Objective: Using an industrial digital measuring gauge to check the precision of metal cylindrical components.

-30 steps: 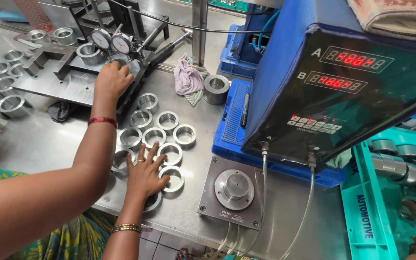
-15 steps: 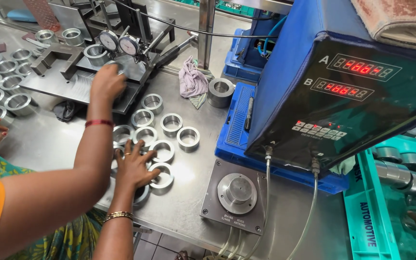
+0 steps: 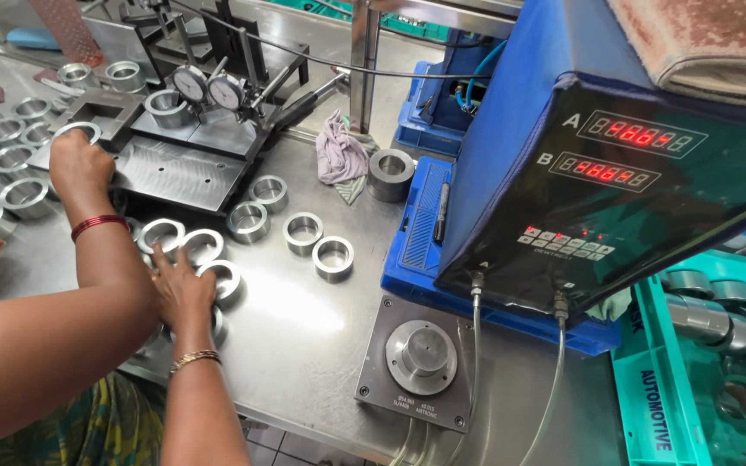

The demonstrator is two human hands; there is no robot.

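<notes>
The left hand (image 3: 80,160) grips a metal ring (image 3: 77,131) at the gauge block (image 3: 179,168), and should seat it flat, while the right hand (image 3: 181,289) rests spread on rings (image 3: 218,276) just in front of that block.

Steel table (image 3: 304,345), head view. L hand (image 3: 80,160) grips metal ring (image 3: 78,131) at edge of gauge fixture (image 3: 179,160) w/ two dial gauges (image 3: 207,86). R hand (image 3: 179,293) flat on loose rings (image 3: 209,250); more rings (image 3: 304,233) just beside. Blue readout box (image 3: 614,164) at right, red digits lit. Round plug gauge on plate (image 3: 422,361) near front edge. Teal crate (image 3: 649,406) w/ rings far right.
</notes>
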